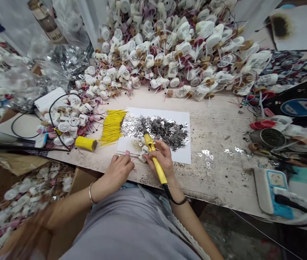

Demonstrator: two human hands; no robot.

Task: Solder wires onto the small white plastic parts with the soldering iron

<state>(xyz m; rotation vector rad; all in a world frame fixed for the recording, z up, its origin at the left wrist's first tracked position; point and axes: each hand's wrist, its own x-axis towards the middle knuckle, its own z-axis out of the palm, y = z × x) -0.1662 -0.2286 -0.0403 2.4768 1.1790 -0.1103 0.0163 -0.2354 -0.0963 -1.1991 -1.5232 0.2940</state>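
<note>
Scarred wooden workbench (218, 144), white paper sheet (182, 157) near its front edge.
Right hand (161, 159) grips a yellow soldering iron (153, 153); left hand (118, 172) pinches a thin wire (133, 156).

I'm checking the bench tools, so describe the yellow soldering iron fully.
The soldering iron has a long, plastic-looking yellow handle, a slim dark metal tip and a black cord leaving its rear end. The right hand grips it mid-handle, tilted, tip forward over the white sheet bearing small metal pieces; whether the tip touches them cannot be told.
</note>
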